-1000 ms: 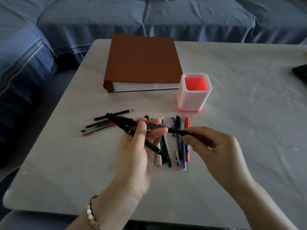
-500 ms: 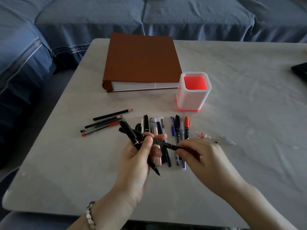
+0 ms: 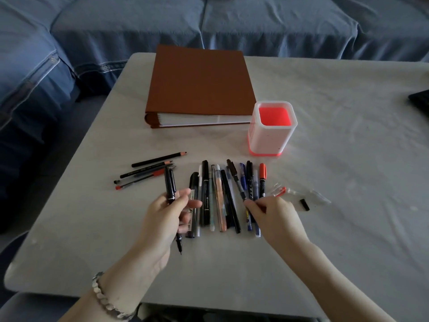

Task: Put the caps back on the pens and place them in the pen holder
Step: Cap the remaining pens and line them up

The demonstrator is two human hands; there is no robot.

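My left hand [image 3: 166,216] grips a black pen [image 3: 170,184] almost upright, its bare tip pointing down toward me. My right hand [image 3: 275,218] pinches the near end of a thin dark pen [image 3: 236,181], which slants across the row of pens [image 3: 217,198] lying side by side on the table. The white pen holder [image 3: 267,140] with a red inside stands beyond the row, at its right end, with nothing in it. Loose caps lie right of my right hand: a clear one with red [image 3: 279,191] and a small black one [image 3: 304,204].
Several pencils and a red-capped pen [image 3: 148,170] lie to the left of the row. A thick brown binder [image 3: 199,84] sits behind, touching the holder's left side. A dark object [image 3: 421,101] pokes in at the right edge. A blue-covered sofa [image 3: 116,31] surrounds the table.
My hands have drawn apart. The left turned its black pen upright; the right carried the thin dark pen down and right onto the row of pens.
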